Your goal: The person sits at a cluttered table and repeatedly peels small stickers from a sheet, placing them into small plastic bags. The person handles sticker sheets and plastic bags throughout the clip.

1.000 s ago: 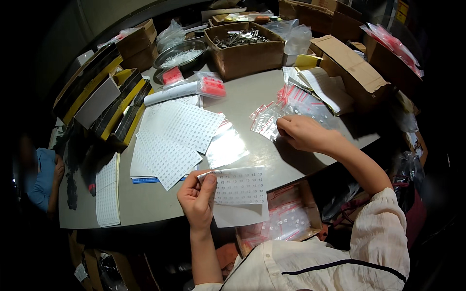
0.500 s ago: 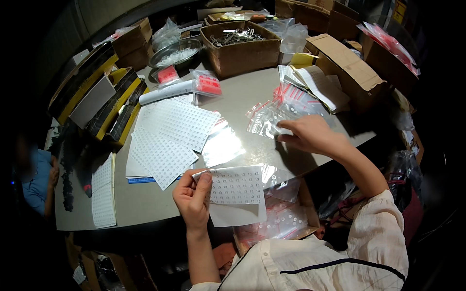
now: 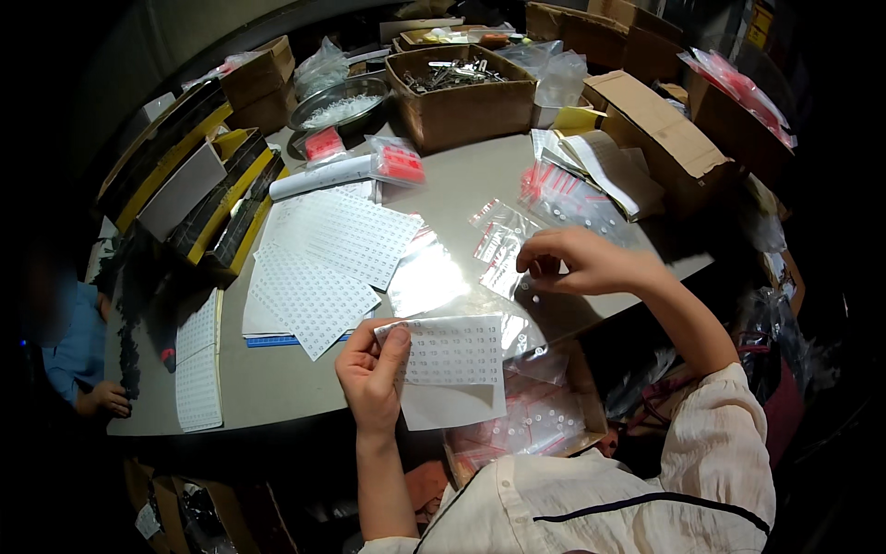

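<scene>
My left hand (image 3: 371,374) pinches the top left corner of a white sheet of number stickers (image 3: 450,355); its lower part is blank backing. Over the table on the right, my right hand (image 3: 586,263) is curled, its fingertips at the edge of a fan of small clear zip bags (image 3: 498,242). Whatever lies between those fingers is too small to make out. A pile of red-edged zip bags (image 3: 568,198) with white round dots lies beyond this hand. Below the held sheet, a cardboard box (image 3: 591,406) at the table's edge contains more dotted bags (image 3: 535,415).
More sticker sheets (image 3: 323,240) and shiny clear bags (image 3: 425,277) cover the table's left middle. Behind stand a carton of metal parts (image 3: 461,106), a bowl of white bits (image 3: 341,106) and black-yellow boxes (image 3: 221,198). A co-worker's hand (image 3: 109,399) rests at the left edge.
My right hand has curled its fingers and shifted slightly nearer me. The small bags beside it are spread in a fan, apart from the pile. The co-worker's hand has come down to the table edge.
</scene>
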`<state>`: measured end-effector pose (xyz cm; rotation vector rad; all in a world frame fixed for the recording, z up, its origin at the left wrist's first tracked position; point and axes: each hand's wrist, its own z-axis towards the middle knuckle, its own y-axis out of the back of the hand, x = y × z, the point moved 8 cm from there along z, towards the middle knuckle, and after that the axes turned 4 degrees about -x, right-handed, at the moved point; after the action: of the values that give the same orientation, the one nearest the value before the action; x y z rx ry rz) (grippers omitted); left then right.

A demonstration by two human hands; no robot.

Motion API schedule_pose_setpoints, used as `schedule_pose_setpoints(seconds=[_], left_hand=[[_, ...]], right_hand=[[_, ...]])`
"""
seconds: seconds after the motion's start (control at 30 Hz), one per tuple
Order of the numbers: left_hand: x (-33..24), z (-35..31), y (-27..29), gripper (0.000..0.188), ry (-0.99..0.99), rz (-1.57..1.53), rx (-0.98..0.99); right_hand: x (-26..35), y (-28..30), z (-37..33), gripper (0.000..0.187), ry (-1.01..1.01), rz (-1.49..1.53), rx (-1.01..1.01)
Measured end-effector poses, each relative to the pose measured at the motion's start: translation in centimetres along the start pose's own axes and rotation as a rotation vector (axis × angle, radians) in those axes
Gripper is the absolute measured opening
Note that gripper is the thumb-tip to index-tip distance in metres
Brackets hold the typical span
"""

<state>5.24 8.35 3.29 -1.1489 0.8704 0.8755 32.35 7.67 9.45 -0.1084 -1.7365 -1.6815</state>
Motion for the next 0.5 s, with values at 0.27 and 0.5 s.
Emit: schedule_pose_setpoints(seconds=[0.27, 0.5], left_hand=[[0.1, 0.1, 0.1, 0.013, 0.029, -0.026, -0.001], [-0.4, 0.2, -0.4, 0.018, 0.037, -0.004, -0.009]], right_hand=[[-0.6, -2.5, 0.6, 0.043, 0.130, -0.272, -0.031], [-2.1, -0.2, -0.8, 0.055, -0.224, -0.521, -0.097]])
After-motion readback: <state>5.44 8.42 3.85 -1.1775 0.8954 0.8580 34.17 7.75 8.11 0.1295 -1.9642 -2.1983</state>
